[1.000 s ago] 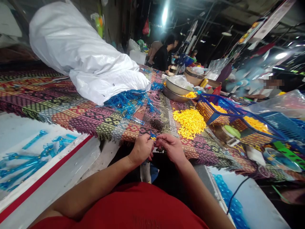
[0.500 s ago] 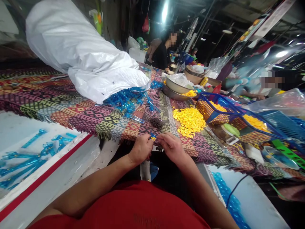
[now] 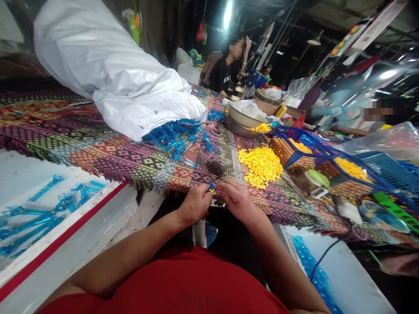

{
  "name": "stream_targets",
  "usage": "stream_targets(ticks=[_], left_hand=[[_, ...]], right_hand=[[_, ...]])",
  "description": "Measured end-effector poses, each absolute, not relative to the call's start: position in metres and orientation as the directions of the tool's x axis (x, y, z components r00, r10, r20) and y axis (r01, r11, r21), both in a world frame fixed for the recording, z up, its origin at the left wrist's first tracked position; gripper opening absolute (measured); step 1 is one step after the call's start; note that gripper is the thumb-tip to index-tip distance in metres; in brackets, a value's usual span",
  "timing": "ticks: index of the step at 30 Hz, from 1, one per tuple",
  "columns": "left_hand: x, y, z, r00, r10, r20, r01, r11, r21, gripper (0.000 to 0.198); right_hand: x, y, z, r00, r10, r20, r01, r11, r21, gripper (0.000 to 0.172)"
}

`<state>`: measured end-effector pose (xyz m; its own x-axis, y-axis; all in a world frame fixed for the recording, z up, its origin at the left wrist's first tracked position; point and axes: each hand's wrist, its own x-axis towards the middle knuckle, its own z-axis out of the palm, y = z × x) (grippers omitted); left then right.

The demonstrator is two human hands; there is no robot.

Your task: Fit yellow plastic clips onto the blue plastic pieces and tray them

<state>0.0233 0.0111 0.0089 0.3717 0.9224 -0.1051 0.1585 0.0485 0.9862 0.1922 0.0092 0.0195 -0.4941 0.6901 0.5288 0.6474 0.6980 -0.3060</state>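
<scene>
In the middle of the head view, my left hand (image 3: pixel 195 203) is closed on a small blue and yellow plastic piece (image 3: pixel 211 190), held just off the table's near edge. My right hand (image 3: pixel 238 202) is pinched close beside that piece; whatever is between its fingertips is too small to make out. Beyond the hands lies a little heap of tiny dark parts (image 3: pixel 214 168), too small to name. A pile of small yellow plastic pieces (image 3: pixel 261 166) spreads to its right. Clear blue plastic parts (image 3: pixel 178 136) spill from the mouth of a white sack (image 3: pixel 140 83).
A patterned cloth (image 3: pixel 108 159) covers the table. Blue baskets (image 3: pixel 288 150) with yellow pieces and stacked metal bowls (image 3: pixel 244 115) stand at right. White boxes with blue parts flank me, one at left (image 3: pixel 81 231). A co-worker (image 3: pixel 225 72) sits across the table.
My right fingertips have shifted slightly left, nearer the blue and yellow piece, which has turned a little in my left hand. Across the table, the co-worker has raised a hand towards the head.
</scene>
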Motion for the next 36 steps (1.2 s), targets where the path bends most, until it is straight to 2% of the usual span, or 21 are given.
stream_targets(ticks=[4,10,13,20,26,29,33,36], left_hand=[[0.023,0.013,0.006,0.445,0.892,-0.083,0.144,0.020,0.989,0.014],[0.021,0.014,0.013,0.529,0.834,-0.158,0.023,0.172,0.985,0.011],[0.019,0.013,0.016,0.555,0.810,-0.186,-0.038,0.248,0.968,0.011],[0.016,0.015,0.019,0.587,0.785,-0.196,-0.060,0.284,0.957,0.013],[0.014,0.018,0.023,0.658,0.711,-0.247,-0.074,0.387,0.919,0.016],[0.013,0.020,0.023,0.683,0.685,-0.253,-0.056,0.395,0.917,0.016],[0.015,0.021,0.022,0.677,0.696,-0.239,-0.048,0.365,0.930,0.012],[0.019,0.018,0.020,0.632,0.734,-0.247,-0.046,0.354,0.934,0.005]], right_hand=[[0.195,0.010,0.021,-0.484,0.708,0.513,0.672,0.677,-0.301,0.019],[0.198,0.013,0.014,-0.456,0.670,0.585,0.623,0.710,-0.328,0.018],[0.199,0.012,0.009,-0.480,0.643,0.597,0.618,0.731,-0.290,0.021],[0.202,0.006,0.007,-0.529,0.583,0.617,0.659,0.740,-0.135,0.027],[0.204,0.004,0.013,-0.578,0.589,0.565,0.676,0.733,-0.073,0.026],[0.202,0.004,0.017,-0.546,0.608,0.577,0.680,0.724,-0.120,0.025],[0.200,0.002,0.022,-0.493,0.689,0.531,0.665,0.692,-0.280,0.022],[0.198,0.000,0.025,-0.498,0.716,0.489,0.677,0.673,-0.297,0.021]])
